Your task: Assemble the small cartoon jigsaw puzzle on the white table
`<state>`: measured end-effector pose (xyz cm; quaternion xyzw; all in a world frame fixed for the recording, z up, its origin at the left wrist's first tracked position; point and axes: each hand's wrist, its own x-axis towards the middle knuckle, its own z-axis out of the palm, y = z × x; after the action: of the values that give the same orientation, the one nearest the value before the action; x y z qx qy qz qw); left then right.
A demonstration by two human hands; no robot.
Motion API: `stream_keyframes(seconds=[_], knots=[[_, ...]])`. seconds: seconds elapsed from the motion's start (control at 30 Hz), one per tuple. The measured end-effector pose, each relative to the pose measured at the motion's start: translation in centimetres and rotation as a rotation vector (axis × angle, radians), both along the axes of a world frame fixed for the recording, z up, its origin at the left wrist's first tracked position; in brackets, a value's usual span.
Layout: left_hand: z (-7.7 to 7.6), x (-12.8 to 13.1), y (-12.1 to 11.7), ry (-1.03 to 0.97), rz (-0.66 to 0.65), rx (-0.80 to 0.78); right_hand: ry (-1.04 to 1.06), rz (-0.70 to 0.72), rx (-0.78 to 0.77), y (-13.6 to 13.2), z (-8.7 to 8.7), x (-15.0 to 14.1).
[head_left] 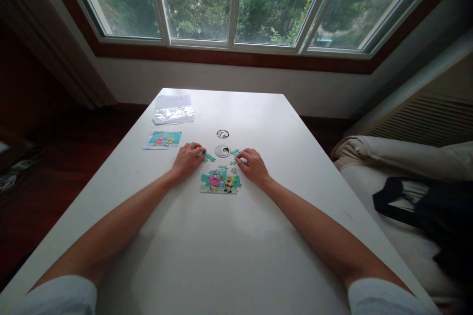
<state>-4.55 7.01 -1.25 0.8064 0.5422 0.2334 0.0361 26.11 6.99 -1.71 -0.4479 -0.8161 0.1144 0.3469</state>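
Observation:
A partly joined jigsaw puzzle (220, 181) with cartoon figures lies flat on the white table. Its lower edge is straight and its top is uneven. My left hand (187, 160) rests to its upper left, fingers curled and closed at a puzzle piece beside a small group of loose turquoise pieces (209, 158). On the other side, my right hand (253, 165) pinches at the edge of more turquoise pieces (235, 153). A single pale piece (233, 171) sits just above the puzzle's right part. My fingertips partly cover the pieces they touch.
Two round objects, a grey disc (222, 151) and a dark-rimmed one (222, 134), lie beyond the puzzle. A reference picture (164, 140) and a clear plastic packet (173, 109) are on the left. A sofa (369, 182) with dark cloth stands right of the table (236, 256).

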Motion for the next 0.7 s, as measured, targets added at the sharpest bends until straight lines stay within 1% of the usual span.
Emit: stream_keyframes(seconds=[0.07, 0.17, 0.23, 0.37, 0.53, 0.7], knots=[[-0.1, 0.1, 0.6, -0.031, 0.001, 0.003, 0.004, 0.003, -0.004, -0.1, 0.1, 0.0], [-0.3, -0.1, 0.9, -0.063, 0.03, 0.022, -0.009, 0.016, -0.01, -0.1, 0.1, -0.1], [-0.4, -0.3, 0.7, -0.073, 0.047, 0.025, -0.023, 0.02, -0.014, 0.0, 0.0, -0.1], [-0.1, -0.4, 0.3, -0.075, 0.033, -0.002, -0.032, 0.018, -0.02, 0.0, 0.0, 0.0], [0.1, -0.6, -0.1, -0.071, 0.028, -0.001, 0.011, 0.012, -0.013, 0.0, 0.2, 0.2], [0.0, -0.9, -0.4, -0.067, 0.032, 0.004, 0.08, -0.057, -0.007, 1.1, 0.1, 1.5]])
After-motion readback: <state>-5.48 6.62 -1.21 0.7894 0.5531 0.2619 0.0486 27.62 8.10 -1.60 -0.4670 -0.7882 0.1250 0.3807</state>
